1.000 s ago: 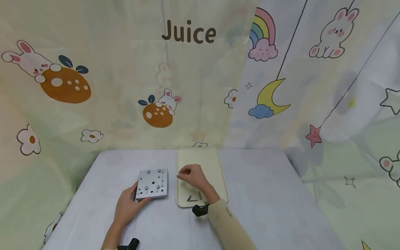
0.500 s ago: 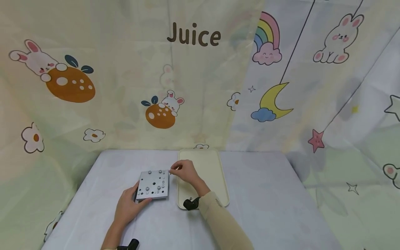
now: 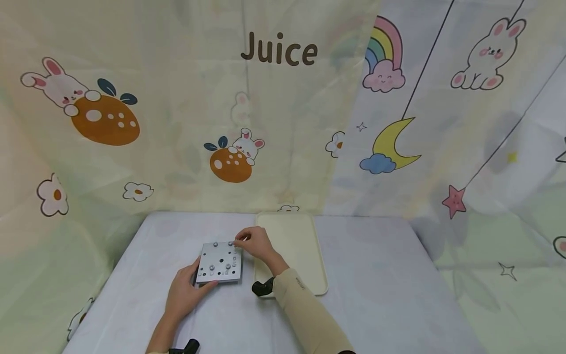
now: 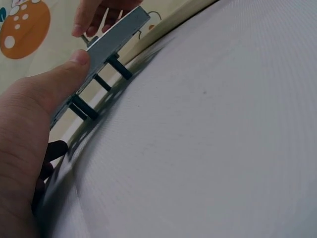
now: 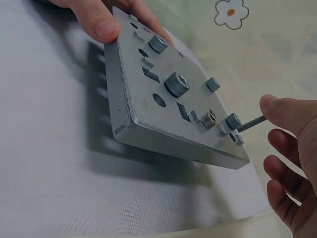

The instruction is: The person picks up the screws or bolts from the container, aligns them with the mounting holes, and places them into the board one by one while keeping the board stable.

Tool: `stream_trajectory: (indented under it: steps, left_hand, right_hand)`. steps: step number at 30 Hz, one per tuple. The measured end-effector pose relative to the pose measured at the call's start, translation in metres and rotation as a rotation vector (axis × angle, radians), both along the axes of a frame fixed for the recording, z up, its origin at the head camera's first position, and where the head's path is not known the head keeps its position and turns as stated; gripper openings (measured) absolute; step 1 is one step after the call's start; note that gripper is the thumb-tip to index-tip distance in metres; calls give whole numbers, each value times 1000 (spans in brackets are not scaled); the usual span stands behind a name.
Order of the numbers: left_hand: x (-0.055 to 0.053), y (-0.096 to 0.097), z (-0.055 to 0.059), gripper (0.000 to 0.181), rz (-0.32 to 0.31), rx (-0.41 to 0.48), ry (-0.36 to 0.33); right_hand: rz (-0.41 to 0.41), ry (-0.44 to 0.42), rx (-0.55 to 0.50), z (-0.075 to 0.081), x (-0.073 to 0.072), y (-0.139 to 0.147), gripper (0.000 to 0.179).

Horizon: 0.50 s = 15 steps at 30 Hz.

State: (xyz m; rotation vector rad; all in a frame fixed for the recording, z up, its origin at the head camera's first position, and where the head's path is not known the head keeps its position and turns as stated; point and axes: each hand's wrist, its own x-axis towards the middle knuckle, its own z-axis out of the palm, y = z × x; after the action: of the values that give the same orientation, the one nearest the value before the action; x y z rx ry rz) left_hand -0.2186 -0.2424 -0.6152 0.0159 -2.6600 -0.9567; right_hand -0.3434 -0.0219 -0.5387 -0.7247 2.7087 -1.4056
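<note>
Over the cloth [image 3: 367, 275], the left hand [image 3: 183, 294] grips the plate [image 3: 215, 258] while the right hand [image 3: 258, 244] pinches a pin [image 5: 252, 123] at its far right corner, the sleeve [image 3: 307, 309] partly covering the tray [image 3: 295, 241] beside the plate.

The table [image 3: 376, 275] in front of me is covered with a white cloth [image 4: 213, 124]. A cream rectangular tray [image 3: 305, 250] lies flat on it around the middle, reaching the far edge, its long sides running near to far. Left of that I hold a drilled metal plate [image 3: 210, 255] over the cloth, bolts [image 4: 120, 68] pointing down; whether their tips touch it I cannot tell.
</note>
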Motion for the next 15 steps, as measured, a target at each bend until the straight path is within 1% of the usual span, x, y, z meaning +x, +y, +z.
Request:
stream_trajectory:
  steps: [2, 8, 13, 15]
  left_hand:
    - [0, 0, 1, 105, 1, -2, 4]
    - [-3, 0, 4, 106, 5, -11, -13]
    - [-1, 0, 6, 107, 3, -5, -16]
    - [1, 1, 6, 108, 5, -1, -30]
  right_hand:
    - [2, -8, -4, 0, -1, -2, 8]
    - [-5, -35, 2, 0, -2, -3, 7]
    - [-17, -47, -9, -2, -2, -3, 7]
    - [-16, -51, -12, -5, -2, -3, 8]
